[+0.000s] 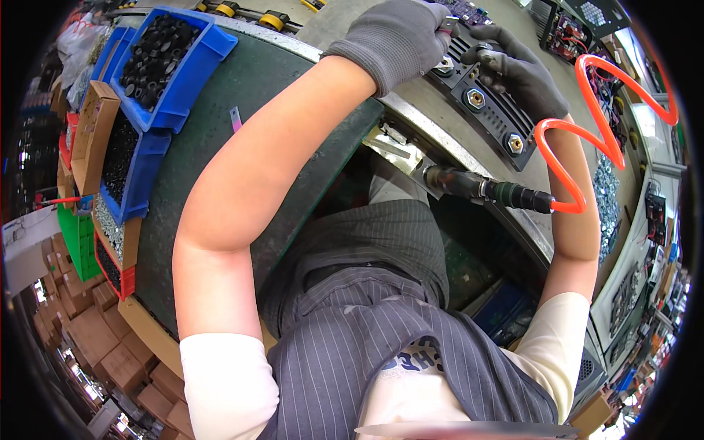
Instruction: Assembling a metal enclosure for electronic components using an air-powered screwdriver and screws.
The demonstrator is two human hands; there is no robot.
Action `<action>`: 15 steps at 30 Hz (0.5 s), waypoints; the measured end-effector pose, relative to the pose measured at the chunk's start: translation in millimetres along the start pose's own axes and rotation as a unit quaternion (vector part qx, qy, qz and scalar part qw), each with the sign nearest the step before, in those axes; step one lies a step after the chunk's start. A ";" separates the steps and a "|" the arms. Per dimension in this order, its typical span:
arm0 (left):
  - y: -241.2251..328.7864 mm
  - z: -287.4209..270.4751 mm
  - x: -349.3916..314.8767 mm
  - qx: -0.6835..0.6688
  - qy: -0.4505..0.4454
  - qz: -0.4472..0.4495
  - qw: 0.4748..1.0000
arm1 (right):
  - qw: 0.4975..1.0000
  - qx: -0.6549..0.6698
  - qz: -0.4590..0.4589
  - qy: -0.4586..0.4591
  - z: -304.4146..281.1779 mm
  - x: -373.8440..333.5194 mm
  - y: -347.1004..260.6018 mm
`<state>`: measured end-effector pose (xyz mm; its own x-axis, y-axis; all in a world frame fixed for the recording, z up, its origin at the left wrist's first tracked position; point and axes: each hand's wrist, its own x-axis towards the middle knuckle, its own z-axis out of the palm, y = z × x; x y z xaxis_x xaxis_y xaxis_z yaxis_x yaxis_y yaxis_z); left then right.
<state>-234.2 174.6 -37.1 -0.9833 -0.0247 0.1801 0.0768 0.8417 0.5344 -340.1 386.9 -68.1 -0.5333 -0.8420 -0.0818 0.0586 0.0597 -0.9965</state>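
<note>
A long black slotted panel [493, 132] lies at a slant on the workbench, with several hex-nut terminals along it, such as the silver and brass nut [475, 98]. My left hand [396, 42], in a grey glove, is closed at the panel's far end. A small metal piece shows at its fingertips, too little of it to name. My right hand [524, 73], also gloved, rests over the panel's right side with its fingers bent inward. Thumb and forefinger close around a small part on the panel, mostly covered by the glove.
A pneumatic screwdriver [491, 188] with an orange coiled hose [563, 165] sits at the bench edge, below the panel. Blue bins [158, 95] of black caps stand at the left. An open electronics case [568, 37] is at the far right, and silver hardware [607, 198] lies beside my right arm.
</note>
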 end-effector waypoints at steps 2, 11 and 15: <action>-1.6 0.2 0.3 -0.006 0.000 -0.003 1.000 | 0.998 -0.018 0.049 -0.033 -2.0 6.2 0.9; -3.4 6.6 3.4 0.025 0.040 0.033 0.998 | 0.996 -0.048 0.075 0.020 -9.5 14.4 -2.0; -6.0 7.5 1.7 0.020 0.039 0.026 0.999 | 0.970 -0.244 -0.012 -0.003 -10.3 24.8 3.5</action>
<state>-237.6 173.6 -46.2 -0.9621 -0.0218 0.2720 0.1189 0.8636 0.4900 -361.8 371.7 -73.8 -0.5241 -0.8496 -0.0597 -0.3606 0.2848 -0.8882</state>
